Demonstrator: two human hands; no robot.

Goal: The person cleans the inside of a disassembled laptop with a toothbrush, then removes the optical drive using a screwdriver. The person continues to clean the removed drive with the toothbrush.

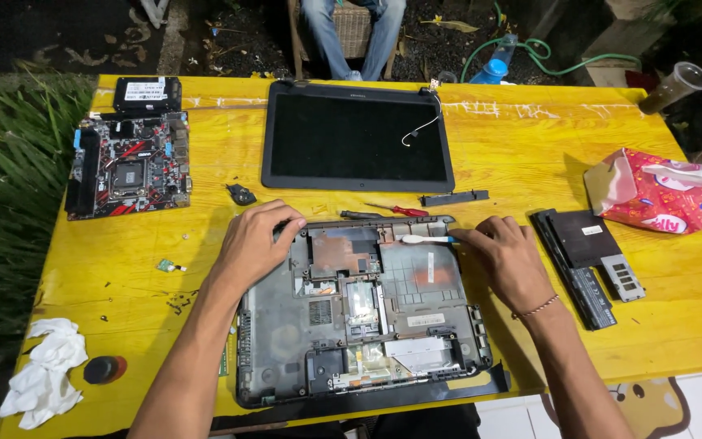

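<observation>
A yellow wooden tabletop stands outdoors beside grass. At its near edge lies an opened laptop base. The left hand rests curled on the base's far left corner; the right hand pinches a cotton swab narrowly over the far edge. Bare tabletop lies left of the base.

yellow table, red-black motherboard, grey laptop base

The yellow wooden desk carries an opened laptop base, a detached screen panel and a motherboard. A battery, screwdriver and white tissues also lie on it.
</observation>
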